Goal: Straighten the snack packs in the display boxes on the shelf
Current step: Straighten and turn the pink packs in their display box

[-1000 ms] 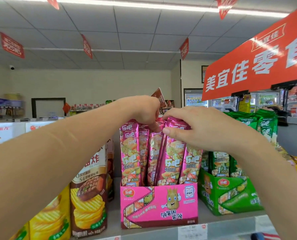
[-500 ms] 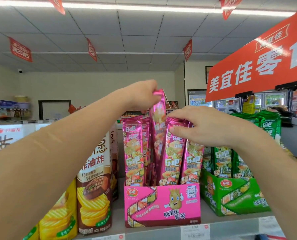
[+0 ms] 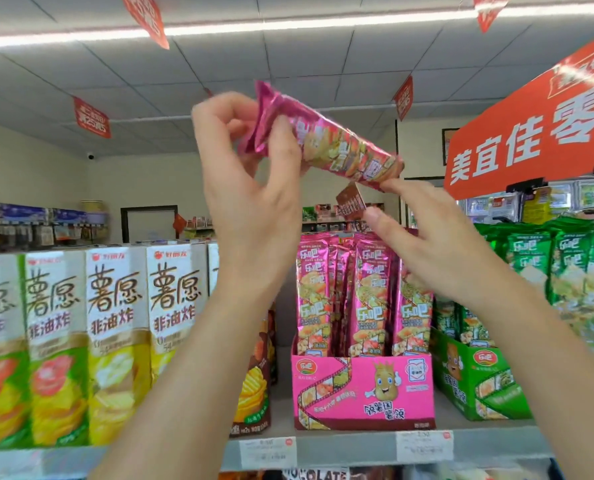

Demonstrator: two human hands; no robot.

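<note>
**Left grip (image 3: 250,202) clamped on one pink snack pack (image 3: 333,147), held above its box**

The finger and thumb of my left grip pinch the crimped upper end of that pack. It slants down to the right in the air, over the pink display box (image 3: 361,393) on the shelf (image 3: 323,443). My right grip (image 3: 427,247) is spread apart and holds nothing; its forefinger tip touches the pack's lower end. A small brown card (image 3: 350,202) shows between that forefinger and thumb, and I cannot tell whether it is touched or lies behind.

Three pink packs (image 3: 371,299) stand upright across the front of the pink box; those behind them are too hidden to count. My right forearm covers part of the green display box (image 3: 475,389), and its green packs (image 3: 527,258) are too blurred to number.

At left, three tall chip cartons (image 3: 115,341) show whole faces, a fourth is cut off by the frame edge, and a fifth is a sliver behind my left forearm. One brown carton (image 3: 257,386) peeks out beside that forearm. Two price tags (image 3: 268,452) sit on the shelf edge.
</note>
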